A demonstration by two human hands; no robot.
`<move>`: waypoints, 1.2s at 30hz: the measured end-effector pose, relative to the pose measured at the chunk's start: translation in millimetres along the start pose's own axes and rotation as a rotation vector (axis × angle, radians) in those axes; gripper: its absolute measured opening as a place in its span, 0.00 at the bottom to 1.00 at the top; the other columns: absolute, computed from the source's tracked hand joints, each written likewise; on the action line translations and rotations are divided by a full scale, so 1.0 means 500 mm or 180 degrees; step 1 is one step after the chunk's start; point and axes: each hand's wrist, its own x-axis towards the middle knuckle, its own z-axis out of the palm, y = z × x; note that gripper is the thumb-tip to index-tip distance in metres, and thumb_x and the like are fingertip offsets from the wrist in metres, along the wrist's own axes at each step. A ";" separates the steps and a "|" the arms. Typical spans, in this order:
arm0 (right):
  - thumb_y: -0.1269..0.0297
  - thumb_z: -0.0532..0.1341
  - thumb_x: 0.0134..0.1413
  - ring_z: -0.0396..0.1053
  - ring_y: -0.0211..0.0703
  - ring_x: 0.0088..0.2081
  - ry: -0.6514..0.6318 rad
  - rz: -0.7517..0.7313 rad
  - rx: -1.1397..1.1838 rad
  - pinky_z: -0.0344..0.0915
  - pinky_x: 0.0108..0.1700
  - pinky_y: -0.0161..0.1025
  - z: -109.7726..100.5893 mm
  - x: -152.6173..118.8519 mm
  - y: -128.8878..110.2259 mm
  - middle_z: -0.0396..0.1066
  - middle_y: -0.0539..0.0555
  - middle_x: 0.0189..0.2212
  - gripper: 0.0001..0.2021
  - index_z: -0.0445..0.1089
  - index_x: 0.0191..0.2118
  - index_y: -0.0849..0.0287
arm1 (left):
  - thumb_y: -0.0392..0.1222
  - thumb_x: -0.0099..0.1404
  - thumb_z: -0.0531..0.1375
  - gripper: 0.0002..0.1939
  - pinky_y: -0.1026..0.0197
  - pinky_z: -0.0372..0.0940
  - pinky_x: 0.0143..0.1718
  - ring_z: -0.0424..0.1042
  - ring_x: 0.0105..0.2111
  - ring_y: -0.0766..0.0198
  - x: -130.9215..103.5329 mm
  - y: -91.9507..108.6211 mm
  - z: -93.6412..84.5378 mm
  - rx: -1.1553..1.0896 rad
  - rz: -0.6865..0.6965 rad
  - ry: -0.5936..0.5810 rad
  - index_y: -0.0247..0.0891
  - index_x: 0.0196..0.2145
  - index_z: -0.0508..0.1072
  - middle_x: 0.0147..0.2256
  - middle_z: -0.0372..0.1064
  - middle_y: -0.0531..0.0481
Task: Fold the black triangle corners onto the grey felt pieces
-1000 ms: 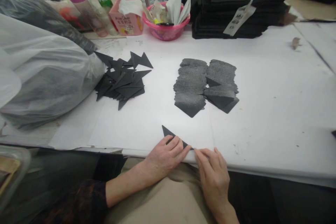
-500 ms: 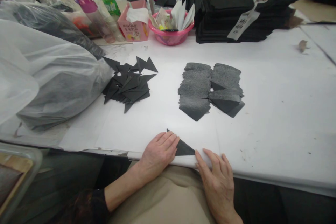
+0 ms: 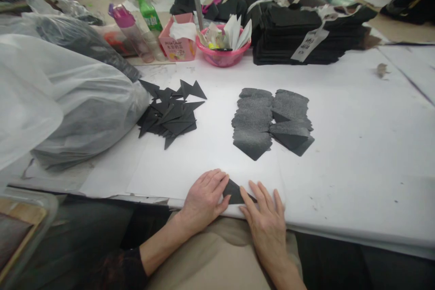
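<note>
Black piece (image 3: 233, 194): one, dark and pointed, on the white table (image 3: 360, 163) close to the near edge, partly covered by both hands; whether it is folded or single, we cannot tell.
Left hand (image 3: 205, 192): fingers stretched and close together over the left end of the piece, thumb bent by its lower edge; we cannot tell whether they grip it or only weigh it down.
Right hand (image 3: 267, 219): fingers spread and extended, not clenched; index and thumb touch the right part of the piece, its thin point showing between them.
Left column (image 3: 253, 118): many pieces, closely overlapped, greyish edges showing, a point at the near end.
Right column (image 3: 291, 99): the same manner, just beside the left one, but less tidy; a small triangle (image 3: 281, 118) juts out midway and the near end lies askew.
Heap (image 3: 180, 120): black pieces, loose and pointing every way, left of the columns and well apart from them.
Pieces done: by our judgement, those in the two columns, since they lie in order; we cannot count them.
Piece under way: the one beneath the hands, in our reading unfinished.
Pieces left: probably the heap, a fair number.
Bag (image 3: 91, 113): translucent plastic, dark contents, up against the heap.
Basin (image 3: 222, 58): pink, holding papers, beyond the columns.
Stack (image 3: 288, 38): black, tagged, right of the basin.
</note>
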 end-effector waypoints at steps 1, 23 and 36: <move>0.59 0.56 0.63 0.61 0.49 0.61 -0.0036 0.0004 -0.0063 0.50 0.64 0.55 0.003 -0.003 0.001 0.63 0.52 0.60 0.19 0.64 0.59 0.48 | 0.39 0.65 0.58 0.21 0.50 0.64 0.58 0.64 0.55 0.53 -0.001 0.000 0.000 -0.0023 -0.0015 -0.0003 0.29 0.54 0.68 0.52 0.67 0.40; 0.53 0.58 0.59 0.65 0.44 0.32 -0.0169 0.0682 0.0309 0.56 0.34 0.41 0.011 0.058 -0.010 0.68 0.50 0.28 0.11 0.67 0.33 0.54 | 0.39 0.62 0.60 0.30 0.44 0.63 0.58 0.60 0.58 0.48 -0.017 -0.004 0.012 -0.0487 -0.0438 0.0088 0.33 0.61 0.60 0.57 0.61 0.36; 0.55 0.63 0.50 0.59 0.32 0.16 -0.1289 0.1881 0.3235 0.52 0.20 0.31 0.029 0.091 0.002 0.65 0.44 0.16 0.13 0.64 0.24 0.56 | 0.50 0.58 0.66 0.14 0.59 0.70 0.38 0.74 0.35 0.57 0.033 -0.045 -0.040 -0.4430 -0.2193 -0.0275 0.34 0.32 0.76 0.32 0.75 0.48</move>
